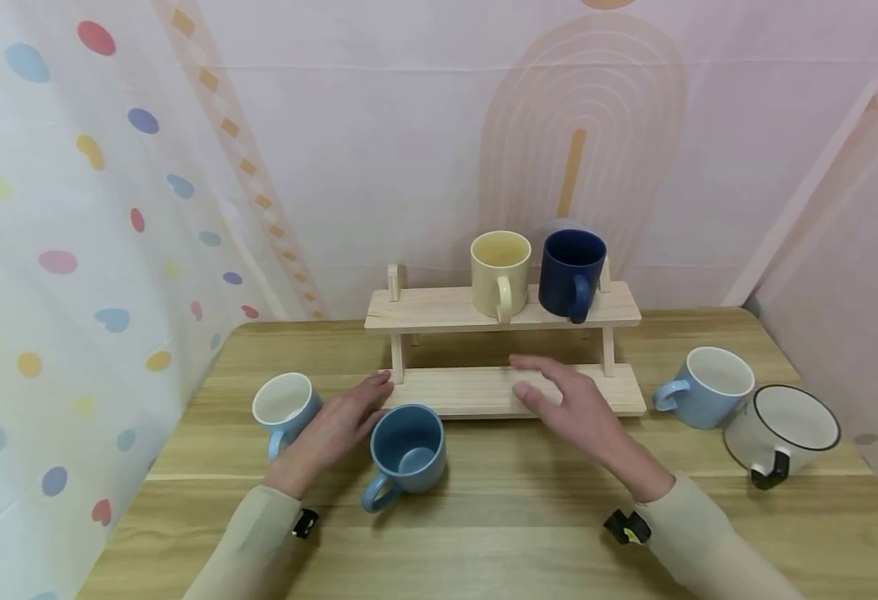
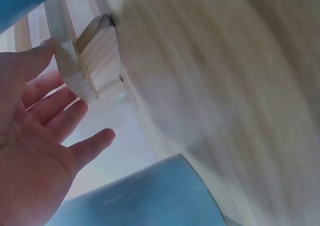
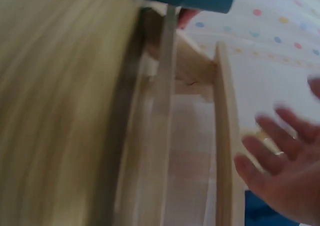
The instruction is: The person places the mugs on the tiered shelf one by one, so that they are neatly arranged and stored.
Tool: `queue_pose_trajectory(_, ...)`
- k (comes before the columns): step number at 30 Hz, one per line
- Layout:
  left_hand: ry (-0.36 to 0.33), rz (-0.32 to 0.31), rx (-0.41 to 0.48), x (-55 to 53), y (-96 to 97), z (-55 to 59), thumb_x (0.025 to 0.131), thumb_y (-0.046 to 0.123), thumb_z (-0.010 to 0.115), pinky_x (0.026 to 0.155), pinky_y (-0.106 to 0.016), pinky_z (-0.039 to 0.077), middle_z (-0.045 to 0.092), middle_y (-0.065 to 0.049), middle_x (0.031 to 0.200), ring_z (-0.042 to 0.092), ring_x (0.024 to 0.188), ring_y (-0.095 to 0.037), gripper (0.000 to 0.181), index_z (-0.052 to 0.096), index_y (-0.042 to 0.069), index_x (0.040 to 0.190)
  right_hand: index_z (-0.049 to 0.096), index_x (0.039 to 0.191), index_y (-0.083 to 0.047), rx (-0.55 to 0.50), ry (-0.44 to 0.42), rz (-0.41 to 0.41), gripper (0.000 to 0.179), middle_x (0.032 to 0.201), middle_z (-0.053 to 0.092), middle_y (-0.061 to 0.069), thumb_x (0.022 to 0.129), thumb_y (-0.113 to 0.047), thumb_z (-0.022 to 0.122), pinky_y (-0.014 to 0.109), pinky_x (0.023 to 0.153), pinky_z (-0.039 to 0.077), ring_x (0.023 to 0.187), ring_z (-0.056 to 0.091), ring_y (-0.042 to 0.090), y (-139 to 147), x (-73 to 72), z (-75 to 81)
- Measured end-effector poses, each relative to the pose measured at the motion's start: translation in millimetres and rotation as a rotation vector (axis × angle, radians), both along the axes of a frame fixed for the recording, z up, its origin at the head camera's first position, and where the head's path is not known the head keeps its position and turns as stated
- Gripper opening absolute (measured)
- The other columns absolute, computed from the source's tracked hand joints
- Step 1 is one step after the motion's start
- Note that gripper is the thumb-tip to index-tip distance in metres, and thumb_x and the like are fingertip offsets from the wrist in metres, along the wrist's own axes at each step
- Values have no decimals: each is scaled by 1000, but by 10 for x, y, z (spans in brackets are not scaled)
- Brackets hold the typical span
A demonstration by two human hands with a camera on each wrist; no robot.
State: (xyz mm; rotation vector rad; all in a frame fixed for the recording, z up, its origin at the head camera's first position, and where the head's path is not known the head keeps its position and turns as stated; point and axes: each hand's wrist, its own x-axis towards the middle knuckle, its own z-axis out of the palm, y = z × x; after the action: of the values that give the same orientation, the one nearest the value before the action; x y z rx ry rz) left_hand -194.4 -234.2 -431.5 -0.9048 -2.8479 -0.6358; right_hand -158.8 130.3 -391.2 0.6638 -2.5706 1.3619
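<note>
A two-tier wooden shelf (image 1: 439,310) stands on the table. At the left end of its lower board (image 1: 469,392), my left hand (image 1: 337,425) grips the board's edge between thumb and fingers; the left wrist view shows the board end (image 2: 75,71) there. Over the right part of that board, my right hand (image 1: 577,408) is spread with nothing in it, blurred in the right wrist view. A blue mug (image 1: 409,450) stands in front of the shelf, close to my left hand. Left of that hand is a light blue mug (image 1: 289,408) with a white inside.
On the upper board stand a yellow mug (image 1: 501,275) and a navy mug (image 1: 572,271). To the right of the shelf are another light blue mug (image 1: 709,387) and a white mug (image 1: 780,429) with a black rim. A patterned curtain (image 1: 379,150) hangs behind the table.
</note>
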Motion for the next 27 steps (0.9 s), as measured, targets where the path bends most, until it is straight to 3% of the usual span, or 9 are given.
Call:
queue_pose_trajectory(4,18,-5,11,27,0,-4,102,9,65,112,-58,42,52,-25,151,48,141,-42,44,57,-5,143,68,137,-12,166,6,121,40,145,62,4,103,-33,66,56,110,46,136,55,29,96,61,-82)
queue_pose_trajectory(7,33,25,21,52,5,-4,103,11,64,112,-58,42,53,-25,150,49,140,-42,45,56,-4,145,67,137,-9,266,36,159,45,145,62,6,102,-36,67,56,112,44,138,54,31,151,79,-138)
queue_pose_trajectory(17,68,178,110,261,-24,80,105,20,63,108,-60,46,58,-21,146,56,133,-42,44,58,1,144,63,141,-3,423,146,144,54,145,60,15,99,-37,71,59,111,44,138,53,38,321,32,-340)
queue_pose_trajectory(22,106,193,200,396,-64,82,104,17,65,104,-59,49,64,-21,137,61,126,-42,38,61,-2,137,60,144,-4,505,130,157,61,153,54,11,99,-45,68,60,116,37,145,45,37,386,45,-389)
queue_pose_trajectory(27,65,191,281,545,-92,84,104,17,64,99,-57,53,67,-18,132,63,122,-38,34,64,-2,133,55,149,-4,564,103,178,67,159,47,10,101,-50,64,60,120,30,149,38,36,428,63,-416)
